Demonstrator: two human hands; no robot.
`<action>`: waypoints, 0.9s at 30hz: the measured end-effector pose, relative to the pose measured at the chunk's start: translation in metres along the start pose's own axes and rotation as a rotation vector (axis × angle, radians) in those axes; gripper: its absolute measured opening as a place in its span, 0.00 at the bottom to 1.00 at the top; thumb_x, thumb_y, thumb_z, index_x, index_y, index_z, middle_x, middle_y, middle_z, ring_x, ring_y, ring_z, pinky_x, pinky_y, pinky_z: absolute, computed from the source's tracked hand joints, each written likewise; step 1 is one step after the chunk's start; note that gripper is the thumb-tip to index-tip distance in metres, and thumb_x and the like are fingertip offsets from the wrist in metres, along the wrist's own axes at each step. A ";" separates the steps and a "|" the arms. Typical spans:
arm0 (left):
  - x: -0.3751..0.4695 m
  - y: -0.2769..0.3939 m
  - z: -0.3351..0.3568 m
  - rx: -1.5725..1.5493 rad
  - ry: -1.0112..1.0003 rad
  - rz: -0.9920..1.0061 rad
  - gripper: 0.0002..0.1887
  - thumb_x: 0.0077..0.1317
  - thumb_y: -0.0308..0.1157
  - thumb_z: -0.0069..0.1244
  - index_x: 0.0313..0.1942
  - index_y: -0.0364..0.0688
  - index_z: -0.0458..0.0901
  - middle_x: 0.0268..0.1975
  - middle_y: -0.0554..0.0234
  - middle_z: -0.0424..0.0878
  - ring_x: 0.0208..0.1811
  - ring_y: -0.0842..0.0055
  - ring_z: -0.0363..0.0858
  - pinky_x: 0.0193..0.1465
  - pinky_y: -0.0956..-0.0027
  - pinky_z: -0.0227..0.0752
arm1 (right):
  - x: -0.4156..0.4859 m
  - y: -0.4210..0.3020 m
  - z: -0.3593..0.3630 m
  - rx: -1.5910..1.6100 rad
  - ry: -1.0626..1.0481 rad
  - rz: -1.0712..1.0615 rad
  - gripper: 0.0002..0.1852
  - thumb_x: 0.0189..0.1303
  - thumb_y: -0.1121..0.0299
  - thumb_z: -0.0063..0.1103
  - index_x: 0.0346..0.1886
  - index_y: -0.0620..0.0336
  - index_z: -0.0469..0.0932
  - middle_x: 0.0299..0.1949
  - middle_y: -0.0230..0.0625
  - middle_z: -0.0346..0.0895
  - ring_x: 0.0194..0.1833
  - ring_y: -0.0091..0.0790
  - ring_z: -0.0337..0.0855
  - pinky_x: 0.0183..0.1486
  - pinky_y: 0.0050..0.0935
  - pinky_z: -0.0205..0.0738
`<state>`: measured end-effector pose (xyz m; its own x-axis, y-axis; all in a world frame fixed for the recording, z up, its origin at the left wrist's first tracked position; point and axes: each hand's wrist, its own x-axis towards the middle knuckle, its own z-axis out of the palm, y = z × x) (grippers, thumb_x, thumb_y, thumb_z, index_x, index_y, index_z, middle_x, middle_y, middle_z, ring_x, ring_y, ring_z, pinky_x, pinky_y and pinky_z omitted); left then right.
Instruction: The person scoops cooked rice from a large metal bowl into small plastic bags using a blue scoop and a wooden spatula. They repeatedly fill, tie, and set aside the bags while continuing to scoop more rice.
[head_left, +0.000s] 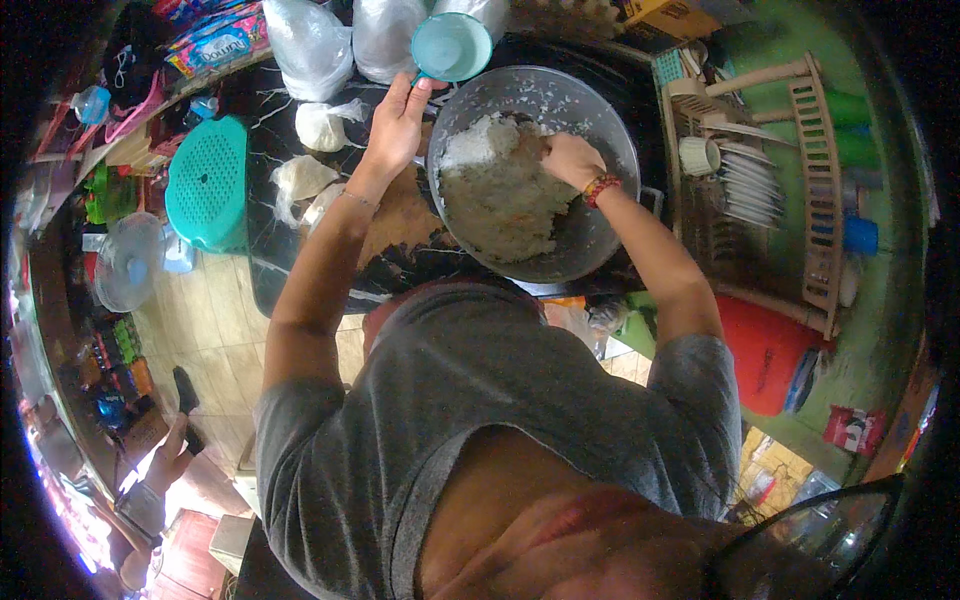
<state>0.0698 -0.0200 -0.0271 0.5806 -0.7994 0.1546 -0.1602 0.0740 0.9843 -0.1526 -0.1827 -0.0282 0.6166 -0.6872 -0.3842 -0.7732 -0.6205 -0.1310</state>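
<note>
My left hand (401, 124) grips the handle of a teal plastic dipper (452, 47), held just beyond the left rim of a large metal basin (600, 90). The basin holds a pale, crumbly mixture (499, 202) with a whiter patch at its far left; bits of it stick to the wall. My right hand (574, 160), with a red beaded bracelet at the wrist, is down at the mixture's right side, its fingertips partly hidden. Whether it grips any of the mixture cannot be told. Small knotted plastic bags of pale contents (322, 127) lie left of my left hand.
Large filled plastic bags (307, 49) stand at the table's far side. A teal perforated stool (206, 180) is at the left, near an electric fan (129, 261). A dish rack (817, 187) with white plates (750, 184) stands right of the basin. A person's leg (174, 450) shows at lower left.
</note>
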 end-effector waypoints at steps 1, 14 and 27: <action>-0.001 0.001 0.000 -0.007 -0.002 -0.010 0.18 0.75 0.44 0.38 0.43 0.36 0.74 0.48 0.58 0.84 0.50 0.77 0.76 0.57 0.71 0.65 | 0.001 0.001 0.001 0.049 -0.033 0.006 0.14 0.52 0.63 0.52 0.36 0.60 0.83 0.39 0.55 0.81 0.43 0.55 0.82 0.50 0.47 0.76; -0.001 -0.001 0.000 0.093 -0.012 -0.071 0.18 0.74 0.45 0.40 0.44 0.40 0.77 0.41 0.61 0.86 0.40 0.78 0.78 0.48 0.71 0.70 | -0.006 -0.014 0.006 -0.217 -0.052 -0.191 0.14 0.53 0.65 0.53 0.38 0.62 0.82 0.40 0.52 0.82 0.41 0.53 0.84 0.46 0.46 0.78; -0.002 0.000 -0.001 0.057 -0.003 -0.069 0.18 0.74 0.45 0.40 0.44 0.39 0.77 0.38 0.62 0.87 0.32 0.76 0.78 0.42 0.69 0.72 | -0.021 -0.017 0.024 -0.346 0.107 -0.519 0.08 0.52 0.69 0.54 0.26 0.59 0.83 0.29 0.46 0.82 0.34 0.47 0.85 0.36 0.45 0.79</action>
<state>0.0695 -0.0174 -0.0276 0.5892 -0.8034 0.0862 -0.1649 -0.0150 0.9862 -0.1565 -0.1488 -0.0396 0.9238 -0.2864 -0.2541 -0.2874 -0.9572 0.0343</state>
